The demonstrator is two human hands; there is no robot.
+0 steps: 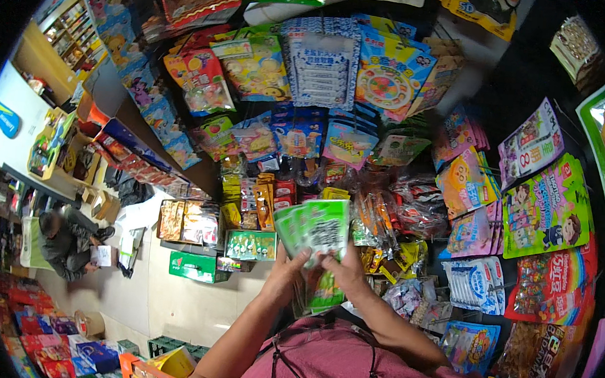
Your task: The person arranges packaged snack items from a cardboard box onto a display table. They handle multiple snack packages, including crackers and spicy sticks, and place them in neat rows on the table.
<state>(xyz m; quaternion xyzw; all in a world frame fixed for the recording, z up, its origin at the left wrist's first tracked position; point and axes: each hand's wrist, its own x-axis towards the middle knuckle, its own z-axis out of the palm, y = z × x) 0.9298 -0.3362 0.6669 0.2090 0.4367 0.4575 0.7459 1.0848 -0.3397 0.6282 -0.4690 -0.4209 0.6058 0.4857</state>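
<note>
In front of my chest, both hands hold a fanned bunch of green printed snack packets (326,228). My left hand (290,273) grips the bunch from its left side, thumb on top. On the right side, my right hand (346,272) has its fingers at the packets' lower edge. More green packets (328,289) hang below, between my wrists. Just beyond the hands lie small orange and yellow packets (264,202) and an open green box of small packets (251,245).
Hanging candy bags (320,68) fill the rack ahead; more bags (549,208) hang at the right. A green carton (192,266) stands on the tiled floor. At the far left a person (66,240) sits holding a pale item. An orange-edged box (146,374) is at lower left.
</note>
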